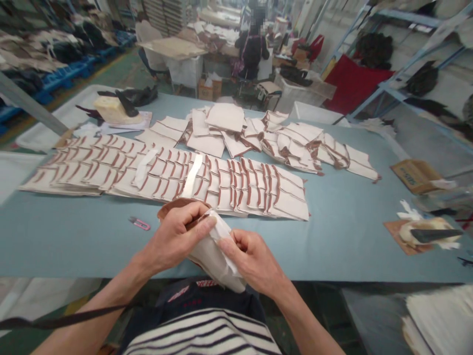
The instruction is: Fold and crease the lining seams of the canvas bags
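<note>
Between my hands is a beige fabric piece (210, 256) with brown edging and a white strip (220, 228) along its top edge, held over the table's front edge. My left hand (181, 231) pinches the upper end, thumb on the white strip. Farther along that edge, my right hand (253, 256) grips the fabric and strip between thumb and curled fingers. Just beyond them lies a long overlapping row of beige panels with brown trim (221, 185). Pink thread snips (139, 223) rest left of my left hand.
A loose heap of similar panels (225, 118) covers the table's far side. Two white strips lie across the row, one a bright strip (192, 175). A cardboard box (416, 176) and a glue-stained pad with a dark-handled tool (430, 234) sit at the right. People work beyond the blue-green table (340, 217).
</note>
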`<control>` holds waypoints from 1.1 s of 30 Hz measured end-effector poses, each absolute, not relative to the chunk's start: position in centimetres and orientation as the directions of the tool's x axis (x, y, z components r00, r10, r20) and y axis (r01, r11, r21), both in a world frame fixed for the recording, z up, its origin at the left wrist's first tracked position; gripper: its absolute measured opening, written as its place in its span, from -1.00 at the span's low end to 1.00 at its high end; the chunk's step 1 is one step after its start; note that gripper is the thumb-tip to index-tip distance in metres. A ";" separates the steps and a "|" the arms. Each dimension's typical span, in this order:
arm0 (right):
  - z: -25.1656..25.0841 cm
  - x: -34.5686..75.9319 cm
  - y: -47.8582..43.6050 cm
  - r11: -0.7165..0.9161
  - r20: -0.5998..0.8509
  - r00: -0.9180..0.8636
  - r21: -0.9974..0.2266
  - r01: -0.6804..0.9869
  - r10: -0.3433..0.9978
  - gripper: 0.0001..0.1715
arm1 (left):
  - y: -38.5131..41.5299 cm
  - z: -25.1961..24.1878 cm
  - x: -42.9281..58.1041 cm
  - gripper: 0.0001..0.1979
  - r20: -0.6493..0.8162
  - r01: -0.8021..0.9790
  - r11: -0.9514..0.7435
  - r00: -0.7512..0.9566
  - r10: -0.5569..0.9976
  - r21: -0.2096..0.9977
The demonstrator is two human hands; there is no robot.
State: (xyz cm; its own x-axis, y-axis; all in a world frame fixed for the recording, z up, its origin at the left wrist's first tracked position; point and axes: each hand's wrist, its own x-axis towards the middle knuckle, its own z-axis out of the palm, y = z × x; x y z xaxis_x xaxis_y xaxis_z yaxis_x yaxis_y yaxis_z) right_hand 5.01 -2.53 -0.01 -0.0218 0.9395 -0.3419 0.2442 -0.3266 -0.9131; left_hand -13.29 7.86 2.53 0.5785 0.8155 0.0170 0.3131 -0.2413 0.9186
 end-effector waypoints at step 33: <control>2.2 5.6 3.7 0.518 0.430 -0.291 -0.676 0.524 0.855 -0.08 | 6.3 7.4 -15.0 -0.67 -0.046 0.366 -0.441 0.810 0.585 0.819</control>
State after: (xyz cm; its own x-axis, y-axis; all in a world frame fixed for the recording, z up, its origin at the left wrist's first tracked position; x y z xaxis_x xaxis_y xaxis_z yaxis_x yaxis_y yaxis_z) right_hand 5.59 3.66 2.15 -0.2907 0.8548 0.4300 0.5239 0.5182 -0.6760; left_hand -15.05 6.28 7.42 0.8096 0.5852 -0.0460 0.3656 -0.4414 0.8194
